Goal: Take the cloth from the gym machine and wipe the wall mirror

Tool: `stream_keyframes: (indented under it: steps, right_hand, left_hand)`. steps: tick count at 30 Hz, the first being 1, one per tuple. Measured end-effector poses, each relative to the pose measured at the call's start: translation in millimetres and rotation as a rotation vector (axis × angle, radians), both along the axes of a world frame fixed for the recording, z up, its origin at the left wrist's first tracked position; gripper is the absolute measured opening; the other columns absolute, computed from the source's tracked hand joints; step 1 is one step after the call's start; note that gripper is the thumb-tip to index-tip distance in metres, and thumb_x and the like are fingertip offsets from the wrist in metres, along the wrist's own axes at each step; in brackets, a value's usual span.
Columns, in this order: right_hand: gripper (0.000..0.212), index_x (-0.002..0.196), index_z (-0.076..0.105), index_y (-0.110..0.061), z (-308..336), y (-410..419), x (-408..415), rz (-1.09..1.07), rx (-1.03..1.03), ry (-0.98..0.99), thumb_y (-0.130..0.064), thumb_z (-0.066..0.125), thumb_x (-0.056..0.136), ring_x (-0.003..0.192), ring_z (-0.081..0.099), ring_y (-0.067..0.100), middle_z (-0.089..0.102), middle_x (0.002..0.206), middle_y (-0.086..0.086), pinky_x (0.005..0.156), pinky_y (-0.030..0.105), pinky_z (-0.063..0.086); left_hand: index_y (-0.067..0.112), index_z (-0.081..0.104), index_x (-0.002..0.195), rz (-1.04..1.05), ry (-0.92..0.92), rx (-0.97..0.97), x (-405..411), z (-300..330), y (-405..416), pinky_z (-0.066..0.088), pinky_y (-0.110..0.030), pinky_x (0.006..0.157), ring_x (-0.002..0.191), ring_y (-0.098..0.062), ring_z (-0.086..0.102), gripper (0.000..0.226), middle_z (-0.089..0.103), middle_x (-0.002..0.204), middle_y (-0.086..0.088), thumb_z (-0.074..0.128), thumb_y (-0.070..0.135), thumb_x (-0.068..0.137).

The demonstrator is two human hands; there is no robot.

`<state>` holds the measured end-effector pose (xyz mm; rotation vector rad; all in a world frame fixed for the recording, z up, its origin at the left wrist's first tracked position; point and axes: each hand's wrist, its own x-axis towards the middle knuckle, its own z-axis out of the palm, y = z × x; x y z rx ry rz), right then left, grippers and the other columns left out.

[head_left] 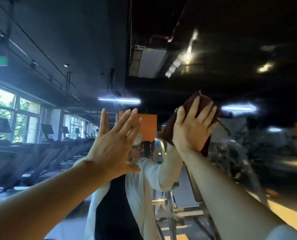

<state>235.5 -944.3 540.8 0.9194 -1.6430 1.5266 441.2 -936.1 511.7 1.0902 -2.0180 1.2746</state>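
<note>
Gym space fills the wall mirror [231,49], whose glass takes up the whole view and reflects a dark ceiling with tube lights. Nearest, two bare forearms reach up to the glass. The left hand [112,144] lies flat against the mirror with fingers straight and spread, holding nothing; its reflection meets it fingertip to fingertip. The right hand [194,127] presses a dark maroon cloth [203,103] flat against the glass, high and to the right, with straight, slightly spread fingers laid over the fabric; the cloth bunches out above and below the palm and a loose corner hangs on the right. Between the arms the mirror shows the person's reflected torso in a white shirt over a dark top. Behind that reflection stands a steel-framed gym machine [170,201]. Farther back, a row of treadmills [45,153] runs along bright windows [9,115] on the left, and orange pillars [148,125] stand in the distance.
</note>
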Motion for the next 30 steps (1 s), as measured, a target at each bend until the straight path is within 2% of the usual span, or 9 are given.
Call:
stream_keyframes:
  steps: [3, 5, 8, 12, 16, 19, 22, 25, 30]
  right_hand:
    - [0.07, 0.16, 0.02, -0.021, 14, -7, 49, 0.02, 0.021, 0.321, -0.05, 0.001, 0.1, 0.155, 0.008, 0.036, 0.016, 0.166, 0.021, 0.124, 0.056, 0.005]
    - [0.069, 0.161, 0.017, -0.023, 19, -8, 64, 0.022, 0.041, 0.449, -0.05, -0.001, 0.1, 0.155, 0.005, 0.035, 0.014, 0.166, 0.019, 0.125, 0.055, 0.003]
    - [0.065, 0.161, 0.015, -0.026, 17, -10, 49, 0.041, 0.091, 0.659, -0.052, 0.009, 0.102, 0.155, 0.004, 0.035, 0.014, 0.167, 0.017, 0.124, 0.055, 0.007]
    - [0.063, 0.158, 0.028, -0.031, 17, -5, -7, 0.119, 0.094, 1.032, -0.056, 0.029, 0.101, 0.155, 0.011, 0.029, 0.02, 0.167, 0.011, 0.124, 0.053, 0.011]
    - [0.062, 0.158, 0.027, -0.033, 23, 4, -86, 0.064, 0.106, 0.895, -0.059, 0.028, 0.102, 0.155, 0.011, 0.028, 0.019, 0.167, 0.009, 0.123, 0.056, 0.009]
    - [0.063, 0.159, 0.02, -0.034, 21, 13, -151, -0.002, 0.125, 0.712, -0.061, 0.018, 0.103, 0.156, 0.008, 0.028, 0.016, 0.168, 0.01, 0.124, 0.058, 0.008]
    - [0.064, 0.16, 0.021, -0.03, 6, 21, -194, -0.011, 0.103, 0.564, -0.059, 0.013, 0.103, 0.155, 0.011, 0.03, 0.019, 0.166, 0.013, 0.122, 0.06, 0.014]
    - [0.066, 0.159, 0.024, -0.025, -18, 23, -200, -0.006, 0.077, 0.436, -0.059, 0.01, 0.104, 0.154, 0.015, 0.034, 0.021, 0.165, 0.018, 0.122, 0.06, 0.018]
    - [0.066, 0.158, 0.025, -0.014, -62, 17, -151, 0.004, 0.075, 0.34, -0.053, 0.018, 0.106, 0.15, 0.02, 0.043, 0.025, 0.16, 0.028, 0.119, 0.062, 0.022]
  left_hand:
    - [0.005, 0.017, 0.156, -0.084, 0.018, -0.023, 7, -2, -12, 0.016, -0.075, 0.111, 0.152, -0.028, 0.013, 0.139, 0.016, 0.163, -0.016, 0.053, 0.089, 0.052]
    - [0.001, 0.018, 0.156, -0.085, 0.052, -0.043, 7, -5, -15, 0.002, -0.069, 0.117, 0.151, -0.024, 0.01, 0.142, 0.018, 0.163, -0.017, 0.057, 0.088, 0.05]
    - [0.002, 0.017, 0.157, -0.112, 0.185, -0.03, -3, -15, -1, -0.019, -0.05, 0.119, 0.152, -0.034, 0.013, 0.146, 0.014, 0.164, -0.019, 0.073, 0.077, 0.044]
    - [0.005, 0.018, 0.157, -0.16, 0.187, -0.061, -41, -16, 14, -0.016, -0.056, 0.119, 0.153, -0.033, 0.008, 0.15, 0.008, 0.166, -0.015, 0.091, 0.061, 0.039]
    - [0.005, 0.024, 0.156, -0.209, 0.158, -0.057, -90, -20, 15, 0.009, -0.075, 0.113, 0.152, -0.034, 0.009, 0.149, 0.017, 0.164, -0.015, 0.096, 0.053, 0.035]
    - [0.002, 0.037, 0.151, -0.217, 0.143, -0.026, -119, -28, 14, 0.022, -0.078, 0.107, 0.147, -0.033, 0.02, 0.143, 0.029, 0.159, -0.016, 0.095, 0.057, 0.032]
    - [0.002, 0.044, 0.147, -0.225, 0.145, -0.012, -138, -38, 15, 0.024, -0.078, 0.106, 0.137, -0.032, 0.03, 0.137, 0.037, 0.153, -0.013, 0.095, 0.055, 0.031]
    - [0.003, 0.042, 0.148, -0.24, 0.179, -0.01, -137, -50, 18, 0.018, -0.077, 0.109, 0.134, -0.031, 0.033, 0.13, 0.037, 0.151, -0.011, 0.096, 0.047, 0.038]
    - [0.007, 0.034, 0.153, -0.196, 0.258, 0.065, -96, -66, 19, -0.014, -0.06, 0.118, 0.142, -0.033, 0.027, 0.13, 0.035, 0.155, -0.013, 0.095, 0.047, 0.044]
